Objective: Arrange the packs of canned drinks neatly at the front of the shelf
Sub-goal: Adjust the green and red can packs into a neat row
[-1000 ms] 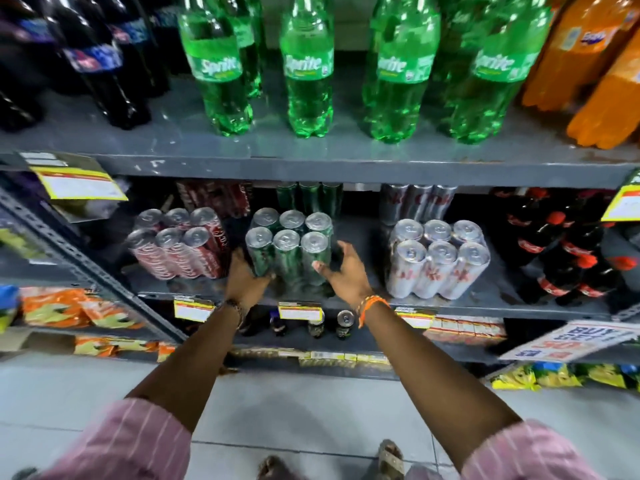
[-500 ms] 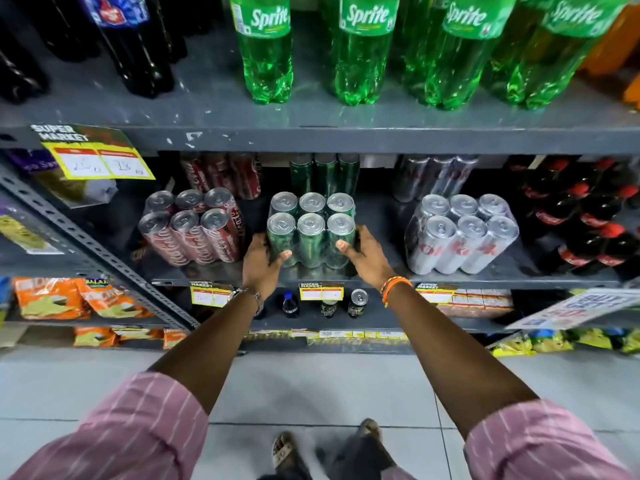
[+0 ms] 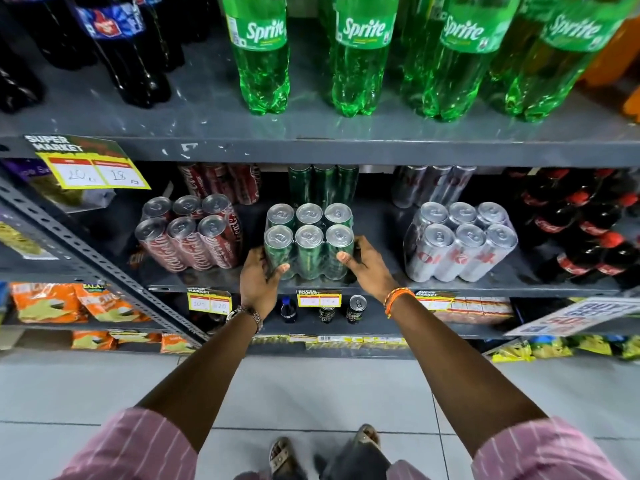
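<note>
A shrink-wrapped pack of green cans point(image 3: 309, 244) stands at the front of the grey middle shelf point(image 3: 485, 289). My left hand point(image 3: 259, 278) grips its lower left side and my right hand point(image 3: 367, 266) grips its lower right side, thumbs on the front cans. To its left sits a pack of red cola cans point(image 3: 188, 233), tilted back. A pack of silver cans point(image 3: 460, 242) leans to its right. More red, green and silver packs stand behind, half hidden in shadow.
Green Sprite bottles point(image 3: 360, 57) and dark cola bottles point(image 3: 121, 46) fill the shelf above. Small red-capped cola bottles point(image 3: 588, 233) crowd the right end. Price tags point(image 3: 318, 297) hang on the shelf edge. Single cans point(image 3: 356, 308) and snack packs point(image 3: 69, 303) sit below.
Both hands have closed in from beside the green pack to grip its two sides. The view has tilted down and nearer to the shelf.
</note>
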Tool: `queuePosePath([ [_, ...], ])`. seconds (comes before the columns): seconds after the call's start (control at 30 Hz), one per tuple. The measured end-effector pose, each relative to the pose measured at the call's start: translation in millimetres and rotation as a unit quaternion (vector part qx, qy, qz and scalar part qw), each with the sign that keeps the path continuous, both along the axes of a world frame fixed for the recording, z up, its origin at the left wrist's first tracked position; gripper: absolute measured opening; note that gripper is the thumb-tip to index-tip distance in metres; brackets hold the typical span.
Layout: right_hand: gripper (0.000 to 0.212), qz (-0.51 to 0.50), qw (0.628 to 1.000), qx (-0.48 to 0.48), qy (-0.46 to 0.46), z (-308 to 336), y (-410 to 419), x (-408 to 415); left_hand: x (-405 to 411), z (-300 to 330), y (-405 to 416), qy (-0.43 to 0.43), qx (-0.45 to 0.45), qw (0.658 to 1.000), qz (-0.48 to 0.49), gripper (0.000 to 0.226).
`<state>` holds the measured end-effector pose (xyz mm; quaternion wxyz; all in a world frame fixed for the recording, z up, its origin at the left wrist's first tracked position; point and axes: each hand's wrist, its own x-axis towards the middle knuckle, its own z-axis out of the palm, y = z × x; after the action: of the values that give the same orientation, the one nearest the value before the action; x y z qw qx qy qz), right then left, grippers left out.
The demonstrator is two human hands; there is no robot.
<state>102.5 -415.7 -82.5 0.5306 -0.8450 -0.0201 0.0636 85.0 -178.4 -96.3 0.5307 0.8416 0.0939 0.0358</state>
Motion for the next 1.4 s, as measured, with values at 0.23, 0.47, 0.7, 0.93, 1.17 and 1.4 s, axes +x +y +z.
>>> queuePosePath([
  [0.23,0.049,0.003,1.000,0.000,0.004,0.7,0.5,-8.7,-6.7,-2.5,0.5,0.010,-0.051,0.999,0.000,0.053],
  [0.47,0.054,-0.020,1.000,0.020,0.003,3.0,4.0,-12.9,-9.6,10.7,4.1,0.000,0.003,1.000,-0.016,0.058],
  [0.7,0.071,-0.136,0.959,-0.077,-0.238,38.2,38.6,-40.3,-31.8,27.4,50.2,-0.079,0.000,0.980,0.183,0.048],
  [0.93,0.034,-0.036,0.941,-0.033,-0.335,65.2,156.5,-47.8,-20.7,23.8,136.0,0.033,0.051,0.969,0.239,0.083],
  [1.17,0.071,-0.018,0.995,-0.065,-0.069,13.9,261.9,7.3,21.7,6.1,201.0,0.042,0.176,0.983,0.035,0.012],
  [1.4,0.042,-0.035,0.999,0.003,0.028,8.4,263.1,23.3,28.5,0.3,214.8,0.070,0.082,0.994,0.021,0.028],
])
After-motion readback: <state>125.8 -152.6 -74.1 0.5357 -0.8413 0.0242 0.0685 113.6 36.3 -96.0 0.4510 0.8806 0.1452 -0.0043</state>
